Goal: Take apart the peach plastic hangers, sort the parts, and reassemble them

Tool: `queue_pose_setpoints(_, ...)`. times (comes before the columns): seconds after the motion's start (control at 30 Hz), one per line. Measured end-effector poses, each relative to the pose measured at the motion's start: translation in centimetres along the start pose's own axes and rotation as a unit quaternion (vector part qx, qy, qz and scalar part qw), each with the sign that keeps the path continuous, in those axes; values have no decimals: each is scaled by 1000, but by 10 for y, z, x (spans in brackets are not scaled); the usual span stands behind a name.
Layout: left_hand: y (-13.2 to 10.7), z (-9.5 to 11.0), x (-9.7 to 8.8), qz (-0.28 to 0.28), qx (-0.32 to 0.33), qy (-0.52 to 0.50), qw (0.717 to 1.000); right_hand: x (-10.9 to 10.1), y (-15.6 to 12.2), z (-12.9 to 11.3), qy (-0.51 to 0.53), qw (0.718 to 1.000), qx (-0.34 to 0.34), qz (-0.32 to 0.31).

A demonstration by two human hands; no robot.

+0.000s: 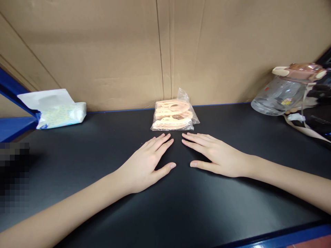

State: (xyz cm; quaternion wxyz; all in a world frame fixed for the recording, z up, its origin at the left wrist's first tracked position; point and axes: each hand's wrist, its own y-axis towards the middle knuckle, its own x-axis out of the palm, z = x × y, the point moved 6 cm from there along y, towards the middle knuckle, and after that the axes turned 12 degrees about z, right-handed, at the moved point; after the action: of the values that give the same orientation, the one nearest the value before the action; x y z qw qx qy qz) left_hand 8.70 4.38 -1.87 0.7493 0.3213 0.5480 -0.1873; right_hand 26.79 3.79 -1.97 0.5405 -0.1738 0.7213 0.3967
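Note:
My left hand [147, 163] lies palm down on the black table [165, 213], fingers stretched out and thumb apart. Opposite it, my right hand [217, 155] rests flat in the same way, its fingertips pointing inward. Neither hand holds anything. Just beyond the fingertips of both sits a clear plastic bag [195, 119] against the back of the table. Inside are several flat, peach-coloured pieces [173, 110] with curved cut-outs, stacked together; their kind cannot be made out. A narrow gap separates the bag from my fingers.
At the back left stands a soft pack of tissues [62, 115] with one sheet pulled up. A transparent bottle [280, 94] with a pinkish-brown lid and a strap leans at the back right, beside dark items [319, 110]. A cardboard wall [116, 51] closes off the back.

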Motion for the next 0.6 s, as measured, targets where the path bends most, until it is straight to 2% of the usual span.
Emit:
queue_pose_setpoints(0.2, -1, 0, 0, 1, 8, 12, 1000, 1, 0, 1, -5, 1000, -2, 0)
queue_pose_setpoints(0.27, -2, 3, -2, 16, 28, 25, 999, 0, -1, -1, -2, 1000, -7, 11)
queue_pose_setpoints(0.37, -2, 16, -10, 66, 89, 43, 993, -9, 1, -6, 16, 998, -11, 59)
queue_pose_setpoints(0.43, 3, 16, -22, 119, 84, 38, 989, -24, 7, -1, 43, 991, 24, 124)
queue_pose_setpoints(0.47, 9, 10, -30, 150, 48, 27, 987, -33, 12, 7, 54, 984, 59, 160)
queue_pose_setpoints(0.53, 24, -17, -47, 211, -85, -19, 974, -51, 25, 29, 53, 963, 148, 219)
queue_pose_setpoints(0.57, 32, -36, -51, 223, -173, -70, 957, -55, 33, 42, 36, 958, 190, 212)
queue_pose_setpoints(0.6, 40, -56, -51, 223, -260, -140, 929, -56, 43, 54, 18, 957, 218, 190)
